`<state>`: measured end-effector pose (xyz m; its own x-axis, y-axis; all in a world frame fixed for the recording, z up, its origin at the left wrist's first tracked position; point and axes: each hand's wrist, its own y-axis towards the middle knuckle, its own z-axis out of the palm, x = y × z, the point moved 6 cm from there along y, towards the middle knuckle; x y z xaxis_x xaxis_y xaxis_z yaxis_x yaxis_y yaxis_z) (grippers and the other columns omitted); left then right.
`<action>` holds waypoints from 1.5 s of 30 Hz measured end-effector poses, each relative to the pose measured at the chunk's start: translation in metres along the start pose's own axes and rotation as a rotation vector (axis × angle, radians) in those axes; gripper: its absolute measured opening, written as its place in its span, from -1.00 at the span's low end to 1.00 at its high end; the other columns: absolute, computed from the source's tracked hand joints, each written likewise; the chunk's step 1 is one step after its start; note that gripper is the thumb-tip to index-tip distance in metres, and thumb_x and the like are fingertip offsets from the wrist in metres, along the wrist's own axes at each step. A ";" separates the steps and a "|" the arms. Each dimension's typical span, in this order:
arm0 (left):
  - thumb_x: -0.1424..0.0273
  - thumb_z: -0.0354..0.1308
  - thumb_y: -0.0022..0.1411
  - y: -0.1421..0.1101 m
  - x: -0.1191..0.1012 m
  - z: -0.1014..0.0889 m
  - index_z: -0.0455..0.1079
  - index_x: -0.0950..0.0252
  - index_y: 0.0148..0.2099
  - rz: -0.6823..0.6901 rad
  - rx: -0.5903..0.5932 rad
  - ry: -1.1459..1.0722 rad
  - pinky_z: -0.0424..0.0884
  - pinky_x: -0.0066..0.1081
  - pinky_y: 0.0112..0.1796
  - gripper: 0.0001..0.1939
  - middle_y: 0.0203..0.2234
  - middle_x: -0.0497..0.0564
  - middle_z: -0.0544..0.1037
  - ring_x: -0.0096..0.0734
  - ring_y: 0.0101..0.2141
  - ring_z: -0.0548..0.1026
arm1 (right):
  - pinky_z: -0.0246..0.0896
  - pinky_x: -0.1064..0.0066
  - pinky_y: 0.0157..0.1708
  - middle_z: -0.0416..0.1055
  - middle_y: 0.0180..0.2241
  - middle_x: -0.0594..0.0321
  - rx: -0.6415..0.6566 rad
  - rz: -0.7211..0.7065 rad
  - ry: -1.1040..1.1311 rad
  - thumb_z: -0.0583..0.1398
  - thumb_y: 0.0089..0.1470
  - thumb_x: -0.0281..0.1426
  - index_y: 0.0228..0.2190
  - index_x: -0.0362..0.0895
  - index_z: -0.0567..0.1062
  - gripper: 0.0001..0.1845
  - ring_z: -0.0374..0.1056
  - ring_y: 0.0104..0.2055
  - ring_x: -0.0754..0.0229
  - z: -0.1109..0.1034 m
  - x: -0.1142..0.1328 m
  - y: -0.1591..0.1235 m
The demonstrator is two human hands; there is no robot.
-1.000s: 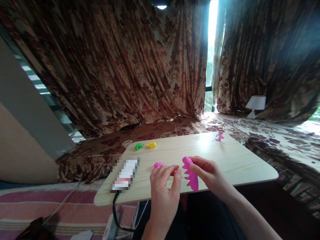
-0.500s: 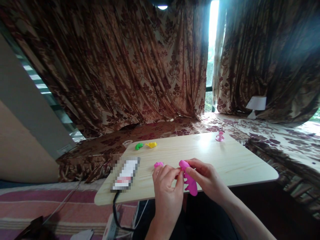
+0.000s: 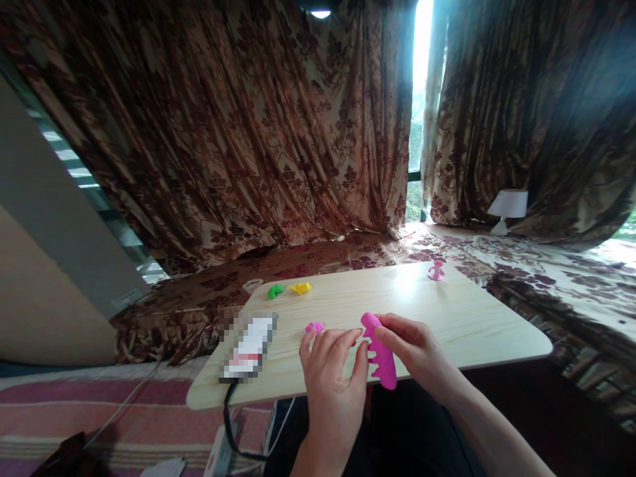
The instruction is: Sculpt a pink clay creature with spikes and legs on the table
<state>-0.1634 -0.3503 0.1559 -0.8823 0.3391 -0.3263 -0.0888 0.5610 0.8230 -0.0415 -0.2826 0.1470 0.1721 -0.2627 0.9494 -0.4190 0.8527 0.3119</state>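
Observation:
My right hand [image 3: 410,341] pinches a long, rounded, bright pink piece [image 3: 383,361] near its upper end. Several short prongs stick out along its left side, and its exact kind is unclear. The piece is held tilted above the near edge of the table. Just left of the prongs is my left hand [image 3: 335,364], thumb and fingers apart, with nothing visible between them. Beyond the left fingers lies a small lumpy pink piece [image 3: 314,328] on the tabletop, partly covered by them.
On the pale wooden table [image 3: 477,324] a green curved piece [image 3: 275,291] and a yellow piece [image 3: 301,288] lie at the far left. A pink figure [image 3: 436,270] stands far right. A blurred-out flat object [image 3: 251,344] with a black cable [image 3: 229,421] rests at the left edge.
My left thumb and fingers have opened and come away from the pink pronged piece. My right hand still holds it, shifted slightly right.

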 end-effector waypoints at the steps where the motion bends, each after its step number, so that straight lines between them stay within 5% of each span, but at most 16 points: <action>1: 0.49 0.16 0.13 0.001 -0.001 0.000 0.42 0.19 -0.17 0.004 0.002 0.001 0.08 -0.09 0.09 -0.81 -0.36 -0.06 0.53 -0.35 -0.25 0.46 | 0.25 0.46 -0.36 0.43 -0.38 0.27 0.001 -0.001 -0.004 0.18 0.07 -0.18 -0.25 -0.17 0.55 -0.66 0.30 -0.33 0.22 0.001 0.000 0.000; 22: 0.50 0.15 0.13 0.013 -0.007 -0.006 0.48 0.13 -0.23 0.122 0.081 0.002 0.02 -0.04 0.10 -0.82 -0.42 -0.09 0.54 -0.32 -0.28 0.44 | 0.22 0.43 -0.32 0.44 -0.43 0.27 0.025 0.025 -0.004 0.17 0.10 -0.19 -0.28 -0.18 0.55 -0.68 0.31 -0.32 0.18 0.002 -0.005 -0.001; 25: 0.49 0.12 0.15 0.007 0.000 -0.008 0.42 0.15 -0.07 0.048 0.054 -0.059 0.05 -0.08 0.10 -0.72 -0.31 -0.05 0.54 -0.32 -0.24 0.45 | 0.24 0.42 -0.32 0.45 -0.41 0.27 -0.016 0.055 0.001 0.19 0.07 -0.18 -0.24 -0.16 0.55 -0.67 0.33 -0.30 0.15 -0.006 -0.008 -0.001; 28: 0.45 0.10 0.18 0.001 0.014 -0.008 0.44 0.18 -0.12 -0.127 0.049 -0.180 0.15 -0.16 0.07 -0.78 -0.26 -0.02 0.53 -0.29 -0.17 0.44 | 0.24 0.44 -0.36 0.46 -0.41 0.28 -0.042 0.071 -0.003 0.18 0.07 -0.17 -0.23 -0.15 0.55 -0.66 0.33 -0.34 0.19 -0.010 -0.007 -0.001; 34: 0.38 0.04 0.25 -0.010 0.020 0.009 0.48 0.22 -0.16 -0.450 0.268 -0.562 0.33 -0.37 -0.15 -0.79 -0.25 0.00 0.54 -0.31 -0.22 0.47 | 0.21 0.46 -0.37 0.43 -0.41 0.30 -0.024 0.030 -0.017 0.19 0.08 -0.22 -0.23 -0.15 0.55 -0.70 0.30 -0.35 0.21 -0.005 0.002 -0.003; 45: 0.37 0.15 0.15 -0.007 0.008 0.012 0.45 0.25 -0.36 -0.440 0.276 -0.533 0.33 -0.35 -0.19 -0.91 -0.42 -0.04 0.52 -0.32 -0.30 0.46 | 0.16 0.48 -0.40 0.39 -0.42 0.30 0.014 0.005 0.007 0.17 0.11 -0.23 -0.26 -0.17 0.54 -0.71 0.25 -0.37 0.25 0.001 0.006 -0.005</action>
<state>-0.1637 -0.3423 0.1419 -0.4418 0.3203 -0.8380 -0.2008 0.8751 0.4403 -0.0395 -0.2885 0.1510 0.1761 -0.2551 0.9507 -0.4327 0.8475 0.3075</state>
